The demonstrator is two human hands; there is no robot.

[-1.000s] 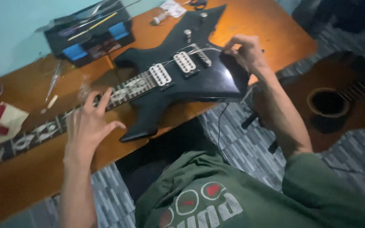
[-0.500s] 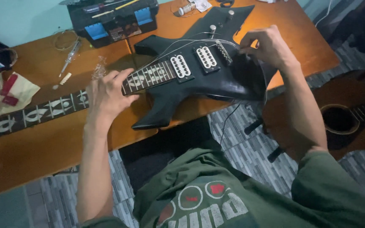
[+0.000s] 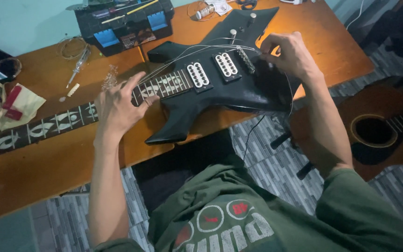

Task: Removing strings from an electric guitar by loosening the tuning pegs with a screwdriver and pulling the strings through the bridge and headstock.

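From the head camera, the view has swung a little since the earlier frame: the black electric guitar (image 3: 220,88) now sits higher and more central, and the right hand (image 3: 288,56) has drawn back from the body's edge to the bridge. The guitar lies flat on the wooden tabletop (image 3: 47,163), an angular, pointed body with two white pickups, its inlaid neck running off to the left; loose strings (image 3: 197,49) arc above it. The left hand (image 3: 117,107) rests on the neck near the body, fingers loosely spread across the frets. The right hand's fingertips are pinched together at the bridge, apparently on a string end. A black toolbox (image 3: 122,23) stands behind; an acoustic guitar (image 3: 378,130) lies to the right.
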